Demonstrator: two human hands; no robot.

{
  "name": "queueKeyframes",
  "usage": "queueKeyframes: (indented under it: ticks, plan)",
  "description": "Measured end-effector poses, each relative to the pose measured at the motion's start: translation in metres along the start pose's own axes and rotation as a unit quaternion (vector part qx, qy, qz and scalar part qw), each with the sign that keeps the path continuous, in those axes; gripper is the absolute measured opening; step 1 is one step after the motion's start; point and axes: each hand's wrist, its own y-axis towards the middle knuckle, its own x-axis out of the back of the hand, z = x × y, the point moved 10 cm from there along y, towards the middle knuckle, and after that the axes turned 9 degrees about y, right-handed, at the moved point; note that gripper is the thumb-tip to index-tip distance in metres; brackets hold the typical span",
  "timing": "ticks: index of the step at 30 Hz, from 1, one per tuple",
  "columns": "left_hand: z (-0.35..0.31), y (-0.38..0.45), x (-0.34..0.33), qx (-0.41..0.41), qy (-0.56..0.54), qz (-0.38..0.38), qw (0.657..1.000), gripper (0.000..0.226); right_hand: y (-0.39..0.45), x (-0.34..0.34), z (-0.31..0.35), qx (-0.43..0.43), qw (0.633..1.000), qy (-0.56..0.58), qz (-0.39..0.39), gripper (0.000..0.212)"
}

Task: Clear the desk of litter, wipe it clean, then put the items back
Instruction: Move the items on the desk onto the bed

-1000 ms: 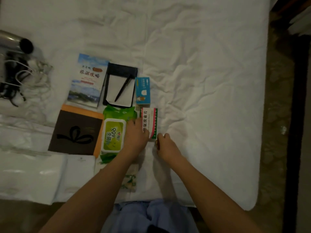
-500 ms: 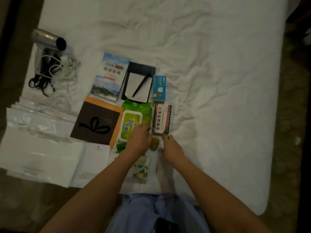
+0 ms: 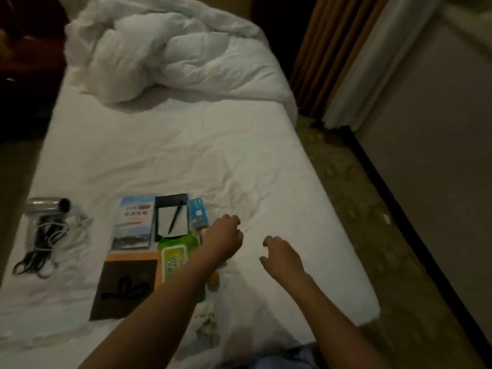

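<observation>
Both hands empty, hovering over the sheet: left hand [image 3: 222, 237] loosely curled just right of the wipes, right hand [image 3: 283, 258] relaxed, fingers drooping, well apart from the items. Items lie on the wrinkled white bed sheet [image 3: 186, 155]: one soft green wet-wipes pack [image 3: 177, 255] with a rigid flip lid, one small blue box [image 3: 197, 215], one black notepad holder [image 3: 171, 217] with one pen [image 3: 175, 217], one glossy booklet [image 3: 133, 222], one dark flat box [image 3: 125, 286] with a bow print, one metallic hair dryer [image 3: 48, 205] with a coiled cord. Bunched duvet [image 3: 165, 49] at the far end.

The green wipes pack [image 3: 177, 258] has a number on its lid — 999. The booklet [image 3: 134, 222] has words too — too blurry to read.
</observation>
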Motion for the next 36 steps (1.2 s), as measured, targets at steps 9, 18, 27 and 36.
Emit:
queueKeyframes:
  ticks: [9, 18, 27, 36]
  plan:
    - [-0.168, -0.065, -0.022, -0.193, 0.055, 0.005, 0.980, 0.035, -0.126, 0.079, -0.109, -0.118, 0.979, 0.063, -0.154, 0.035]
    - [-0.377, -0.214, -0.102, -0.387, 0.170, 0.028, 0.906, 0.029, -0.371, 0.090, -0.280, -0.319, 0.888, 0.153, -0.294, 0.021]
    - [-0.514, -0.449, -0.204, -0.626, 0.206, 0.075, 0.748, 0.027, -0.619, 0.010, -0.353, -0.492, 0.743, 0.206, -0.404, 0.024]
    - [-0.537, -0.660, -0.302, -0.799, 0.207, 0.172, 0.537, 0.022, -0.792, -0.111, -0.326, -0.650, 0.548, 0.276, -0.447, 0.036]
